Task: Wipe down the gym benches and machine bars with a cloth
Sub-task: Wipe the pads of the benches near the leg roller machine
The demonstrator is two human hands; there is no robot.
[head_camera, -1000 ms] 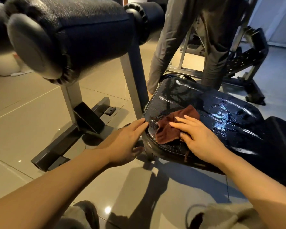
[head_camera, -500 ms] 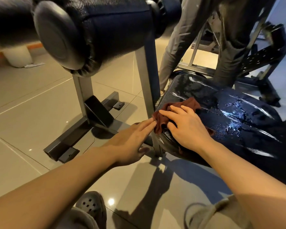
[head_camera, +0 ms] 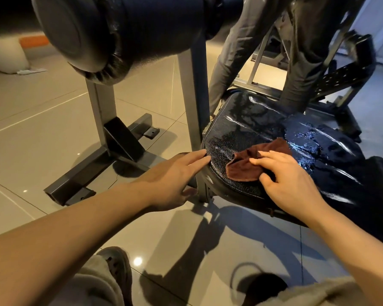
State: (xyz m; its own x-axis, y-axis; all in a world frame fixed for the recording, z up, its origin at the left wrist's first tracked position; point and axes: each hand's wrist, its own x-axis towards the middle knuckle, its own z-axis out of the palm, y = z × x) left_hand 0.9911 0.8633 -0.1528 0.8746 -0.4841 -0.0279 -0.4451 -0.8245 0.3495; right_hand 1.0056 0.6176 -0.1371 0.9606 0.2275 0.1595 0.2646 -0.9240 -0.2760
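Head view: 2 hands work a wet black bench pad (head_camera: 263,129) on a tiled gym floor (head_camera: 42,120).

The right hand (head_camera: 290,184) presses a brown cloth (head_camera: 250,166) flat onto the pad's near corner, fingers straight. The left hand (head_camera: 175,175) lies open, fingertips touching the pad's edge. A padded roller (head_camera: 119,34) hangs overhead; a second person's legs (head_camera: 234,51) stand behind.

The scene is dimly lit, with cooler light at the upper right. Glare is seen on the wet bench pad (head_camera: 296,133) and glossy floor tiles (head_camera: 53,111). Straight lines are bent near the edges, and dark shadows are cast under the arms.
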